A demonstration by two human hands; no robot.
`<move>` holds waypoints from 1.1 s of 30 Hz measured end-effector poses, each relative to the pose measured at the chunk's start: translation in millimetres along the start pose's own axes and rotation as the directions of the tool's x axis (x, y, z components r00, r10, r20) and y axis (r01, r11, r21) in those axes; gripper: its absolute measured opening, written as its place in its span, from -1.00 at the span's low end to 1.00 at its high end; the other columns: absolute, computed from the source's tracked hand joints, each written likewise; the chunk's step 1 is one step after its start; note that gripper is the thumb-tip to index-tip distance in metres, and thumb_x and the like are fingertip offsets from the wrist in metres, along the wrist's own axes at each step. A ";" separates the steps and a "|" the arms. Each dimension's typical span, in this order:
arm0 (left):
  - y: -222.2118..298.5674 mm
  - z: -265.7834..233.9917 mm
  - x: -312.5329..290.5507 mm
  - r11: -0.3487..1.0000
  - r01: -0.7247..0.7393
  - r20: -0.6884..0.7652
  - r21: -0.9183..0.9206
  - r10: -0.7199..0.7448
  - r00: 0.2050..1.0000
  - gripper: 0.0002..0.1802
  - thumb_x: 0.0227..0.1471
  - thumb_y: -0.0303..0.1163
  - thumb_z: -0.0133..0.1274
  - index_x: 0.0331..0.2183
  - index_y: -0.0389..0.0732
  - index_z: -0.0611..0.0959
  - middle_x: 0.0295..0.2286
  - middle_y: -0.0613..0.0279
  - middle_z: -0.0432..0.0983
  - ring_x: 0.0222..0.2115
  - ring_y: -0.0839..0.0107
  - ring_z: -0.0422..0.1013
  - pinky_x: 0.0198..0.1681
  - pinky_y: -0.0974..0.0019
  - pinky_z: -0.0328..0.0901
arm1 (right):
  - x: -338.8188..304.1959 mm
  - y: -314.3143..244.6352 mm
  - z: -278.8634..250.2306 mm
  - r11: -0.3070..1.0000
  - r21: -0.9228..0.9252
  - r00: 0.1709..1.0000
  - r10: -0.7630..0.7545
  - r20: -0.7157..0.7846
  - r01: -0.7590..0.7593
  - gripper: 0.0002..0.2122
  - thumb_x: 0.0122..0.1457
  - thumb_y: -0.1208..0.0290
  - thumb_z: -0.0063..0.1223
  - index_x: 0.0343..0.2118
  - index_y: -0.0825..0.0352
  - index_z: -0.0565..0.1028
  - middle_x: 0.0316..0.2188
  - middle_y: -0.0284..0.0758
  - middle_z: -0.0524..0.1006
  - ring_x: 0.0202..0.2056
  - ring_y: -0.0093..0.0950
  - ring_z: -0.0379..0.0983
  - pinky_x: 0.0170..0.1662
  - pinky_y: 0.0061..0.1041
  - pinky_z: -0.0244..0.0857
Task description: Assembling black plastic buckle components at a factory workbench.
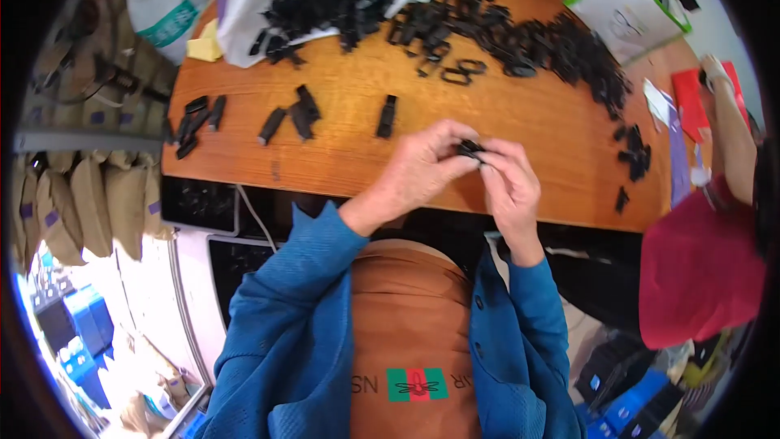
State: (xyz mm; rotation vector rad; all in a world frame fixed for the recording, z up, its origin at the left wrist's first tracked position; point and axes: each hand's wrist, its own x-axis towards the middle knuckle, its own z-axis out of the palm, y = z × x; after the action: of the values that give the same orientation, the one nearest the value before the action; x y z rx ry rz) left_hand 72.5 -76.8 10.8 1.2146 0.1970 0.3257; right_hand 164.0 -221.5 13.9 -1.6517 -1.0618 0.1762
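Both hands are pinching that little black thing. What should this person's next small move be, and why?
Probably a gentle press or turn of the small black piece between the fingers: the left hand and right hand meet on it over the wooden table, so both can steady it. Its details are too small to tell which.
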 end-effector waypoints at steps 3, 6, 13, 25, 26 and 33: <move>-5.8 -2.3 0.4 0.997 0.074 -0.005 0.005 -0.074 0.997 -0.74 -0.01 -0.63 0.10 -0.21 -0.29 0.50 -0.33 0.31 0.48 -0.28 0.60 0.41 -0.18 0.50 0.35 | 0.5 -7.1 3.6 0.985 -0.170 0.999 -0.022 -0.031 0.016 -0.80 -0.05 0.70 0.11 -0.30 0.40 0.51 -0.29 -0.21 0.50 -0.26 -0.29 0.43 -0.19 -0.43 0.33; -0.1 -5.2 0.0 0.987 0.156 -0.042 0.045 -0.154 0.987 -0.75 -0.01 -0.60 0.11 -0.22 -0.30 0.50 -0.34 0.30 0.49 -0.29 0.59 0.41 -0.22 0.49 0.36 | 7.2 -9.5 7.0 0.951 -0.279 0.991 -0.137 0.006 0.133 -0.77 -0.07 0.70 0.13 -0.29 0.41 0.50 -0.33 -0.20 0.51 -0.32 -0.25 0.44 -0.26 -0.40 0.32; 48.6 -121.2 23.7 0.187 -0.078 0.000 0.979 0.386 0.922 -0.77 -0.13 -0.48 0.06 -0.30 -0.16 0.54 -0.33 0.10 0.47 -0.39 0.16 0.45 -0.40 0.19 0.35 | 18.9 -0.5 15.3 0.962 -0.271 0.999 -0.032 0.042 0.042 -0.77 -0.06 0.69 0.12 -0.28 0.40 0.51 -0.42 -0.18 0.54 -0.43 -0.27 0.46 -0.35 -0.43 0.31; 89.8 -202.6 43.3 -0.350 -0.092 0.186 0.932 0.245 0.952 -0.78 -0.11 -0.49 0.08 -0.30 -0.23 0.54 -0.29 0.22 0.48 -0.29 0.34 0.40 -0.28 0.25 0.28 | 24.1 2.5 34.0 0.955 0.041 0.951 0.287 0.118 -0.293 -0.82 0.15 0.65 -0.02 -0.17 0.46 0.45 -0.38 -0.32 0.49 -0.44 -0.60 0.44 -0.35 -0.67 0.32; 84.6 -185.3 41.8 0.169 -0.005 -0.024 0.986 0.171 0.985 -0.78 -0.03 -0.47 0.06 -0.25 -0.24 0.54 -0.35 0.28 0.47 -0.33 0.41 0.42 -0.31 0.32 0.30 | 26.1 -2.3 34.3 0.926 0.119 0.930 0.343 0.128 -0.358 -0.82 0.15 0.64 -0.03 -0.16 0.47 0.44 -0.36 -0.33 0.48 -0.45 -0.60 0.44 -0.36 -0.66 0.31; 63.8 -90.2 9.6 0.913 0.354 -0.014 0.201 -0.359 0.933 -0.63 0.20 -0.26 -0.09 -0.07 -0.32 0.51 -0.46 0.32 0.46 -0.51 0.61 0.37 -0.43 0.53 0.27 | 34.6 -23.1 32.9 0.901 0.285 0.940 0.279 0.197 -0.327 -0.82 0.16 0.61 0.01 -0.17 0.46 0.46 -0.42 -0.37 0.46 -0.52 -0.66 0.38 -0.45 -0.71 0.25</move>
State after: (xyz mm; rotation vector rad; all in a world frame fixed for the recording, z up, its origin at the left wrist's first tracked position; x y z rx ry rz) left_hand 43.7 26.1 40.4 1.3517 0.4339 -0.0302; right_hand 151.9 -174.1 34.4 -1.5181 -0.8281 0.6549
